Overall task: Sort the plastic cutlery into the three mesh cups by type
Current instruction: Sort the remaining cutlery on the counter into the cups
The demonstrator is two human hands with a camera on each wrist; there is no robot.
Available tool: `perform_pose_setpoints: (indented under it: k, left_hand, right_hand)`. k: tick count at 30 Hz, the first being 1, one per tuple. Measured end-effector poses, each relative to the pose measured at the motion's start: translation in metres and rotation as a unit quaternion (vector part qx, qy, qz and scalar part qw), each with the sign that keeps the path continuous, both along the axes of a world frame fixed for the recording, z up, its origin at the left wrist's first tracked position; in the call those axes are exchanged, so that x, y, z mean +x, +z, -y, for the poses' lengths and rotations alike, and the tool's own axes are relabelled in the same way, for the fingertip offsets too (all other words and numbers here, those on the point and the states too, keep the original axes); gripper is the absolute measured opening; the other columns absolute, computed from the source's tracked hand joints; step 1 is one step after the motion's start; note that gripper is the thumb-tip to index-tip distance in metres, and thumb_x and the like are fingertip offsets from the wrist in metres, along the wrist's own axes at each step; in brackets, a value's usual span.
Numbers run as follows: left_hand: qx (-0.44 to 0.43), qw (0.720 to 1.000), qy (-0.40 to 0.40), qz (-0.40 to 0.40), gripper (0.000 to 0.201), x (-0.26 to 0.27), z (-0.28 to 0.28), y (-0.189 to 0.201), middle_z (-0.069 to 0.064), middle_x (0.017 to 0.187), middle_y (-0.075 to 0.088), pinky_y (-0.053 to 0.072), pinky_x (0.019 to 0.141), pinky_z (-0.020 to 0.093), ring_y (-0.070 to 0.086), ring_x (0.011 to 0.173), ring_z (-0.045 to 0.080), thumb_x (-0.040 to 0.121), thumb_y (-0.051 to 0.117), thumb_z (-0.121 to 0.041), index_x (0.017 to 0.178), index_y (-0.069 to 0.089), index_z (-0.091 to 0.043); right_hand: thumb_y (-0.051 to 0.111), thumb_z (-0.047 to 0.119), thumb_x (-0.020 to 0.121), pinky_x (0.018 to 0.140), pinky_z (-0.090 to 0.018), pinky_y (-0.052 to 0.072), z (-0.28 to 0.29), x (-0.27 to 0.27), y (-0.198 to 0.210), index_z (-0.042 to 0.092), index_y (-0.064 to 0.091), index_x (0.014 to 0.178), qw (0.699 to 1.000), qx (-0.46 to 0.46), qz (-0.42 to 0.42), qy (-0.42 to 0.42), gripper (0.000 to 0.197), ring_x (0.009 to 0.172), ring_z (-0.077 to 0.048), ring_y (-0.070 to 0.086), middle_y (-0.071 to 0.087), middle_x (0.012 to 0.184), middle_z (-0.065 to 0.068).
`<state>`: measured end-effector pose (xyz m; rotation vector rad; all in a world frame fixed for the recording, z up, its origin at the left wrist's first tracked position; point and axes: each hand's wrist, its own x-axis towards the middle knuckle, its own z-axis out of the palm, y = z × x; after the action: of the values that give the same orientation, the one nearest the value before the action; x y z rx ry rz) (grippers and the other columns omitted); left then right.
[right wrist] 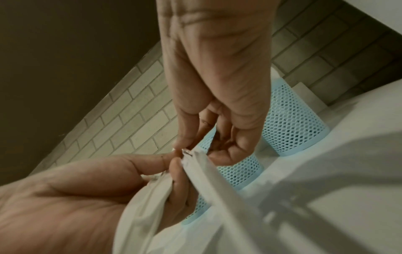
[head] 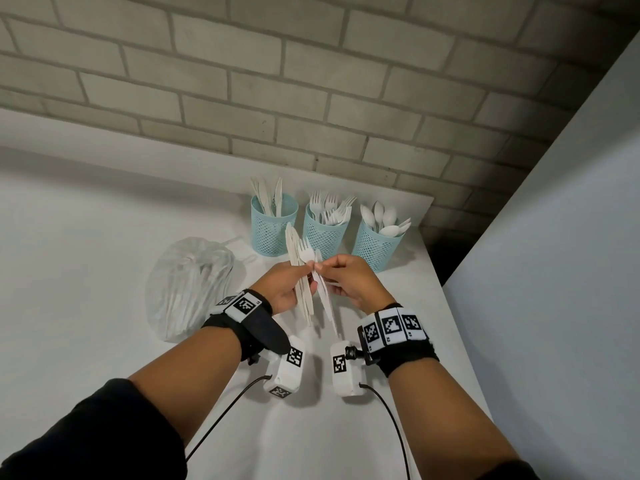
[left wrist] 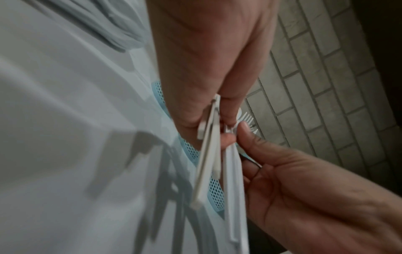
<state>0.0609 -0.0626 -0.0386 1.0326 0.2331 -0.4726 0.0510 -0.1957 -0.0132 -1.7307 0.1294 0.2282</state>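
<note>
Three light-blue mesh cups stand in a row at the back of the white table: the left cup (head: 267,233) holds knives, the middle cup (head: 327,237) forks, the right cup (head: 375,251) spoons. In front of them my left hand (head: 304,276) grips a bundle of white cutlery (head: 300,261), knives with a fork on top, held upright above the table. My right hand (head: 322,271) pinches one long flat piece (head: 325,299), seemingly a knife, at the bundle's right side. The wrist views show the bundle (left wrist: 206,154) and this piece (right wrist: 217,180) side by side between the two hands.
A clear plastic bag (head: 187,285) with more white cutlery lies on the table (head: 86,220) to the left of my hands. A brick wall (head: 311,81) runs behind the cups. The table's right edge (head: 446,306) lies close to the spoon cup, beside a grey panel (head: 554,254).
</note>
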Motion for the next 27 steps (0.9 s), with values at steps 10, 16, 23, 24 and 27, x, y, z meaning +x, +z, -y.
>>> perform_pose_setpoints:
  k: [10, 16, 23, 24, 27]
  left_hand:
    - [0.008, 0.999, 0.000, 0.033, 0.006, 0.015, 0.012, 0.027, 0.004, 0.084, 0.061, 0.053, 0.051, 0.017, 0.056, 0.073, 0.012, 0.096, 0.050, -0.012, 0.096, 0.056, -0.013]
    - [0.015, 0.999, 0.007, 0.051, 0.005, 0.020, 0.018, 0.038, 0.004, 0.088, 0.066, 0.049, 0.048, 0.014, 0.053, 0.066, 0.010, 0.096, 0.051, -0.015, 0.099, 0.055, -0.016]
    - [0.035, 0.998, -0.002, 0.051, 0.010, 0.018, 0.018, 0.035, 0.001, 0.080, 0.062, 0.037, 0.038, 0.012, 0.047, 0.047, 0.005, 0.096, 0.052, -0.018, 0.105, 0.055, -0.015]
    - [0.043, 0.998, -0.003, 0.053, 0.009, 0.018, 0.017, 0.034, 0.001, 0.080, 0.062, 0.036, 0.038, 0.012, 0.044, 0.051, 0.007, 0.096, 0.052, -0.019, 0.102, 0.056, -0.015]
    - [0.065, 0.996, -0.008, 0.057, 0.008, 0.016, 0.017, 0.033, 0.000, 0.082, 0.062, 0.032, 0.039, 0.012, 0.036, 0.059, 0.009, 0.096, 0.052, -0.020, 0.093, 0.057, -0.016]
  right_hand:
    - [0.062, 0.002, 0.086, 0.069, -0.030, 0.056, 0.048, 0.047, 0.060, 0.022, 0.034, 0.139, 0.950, -0.008, 0.210, -0.230, 0.064, 0.096, -0.017, 0.059, 0.054, 0.122, -0.010]
    - [0.054, 0.009, 0.093, 0.086, -0.011, 0.037, 0.080, 0.075, 0.087, 0.014, 0.047, 0.131, 0.843, -0.183, 0.355, -0.360, 0.040, 0.118, -0.020, 0.049, 0.049, 0.133, -0.012]
    - [0.044, 0.017, 0.097, 0.074, -0.030, 0.038, 0.093, 0.095, 0.028, 0.003, 0.065, 0.105, 0.824, -0.456, 0.287, -0.177, 0.026, 0.093, -0.036, 0.058, 0.060, 0.104, -0.022]
    - [0.044, 0.017, 0.097, 0.066, -0.031, 0.036, 0.093, 0.097, 0.023, 0.003, 0.066, 0.097, 0.811, -0.487, 0.285, -0.153, 0.026, 0.086, -0.036, 0.058, 0.062, 0.094, -0.023]
    - [0.042, 0.013, 0.094, 0.060, -0.030, 0.030, 0.090, 0.101, 0.021, 0.000, 0.061, 0.078, 0.803, -0.508, 0.274, -0.145, 0.028, 0.072, -0.032, 0.052, 0.061, 0.080, -0.025]
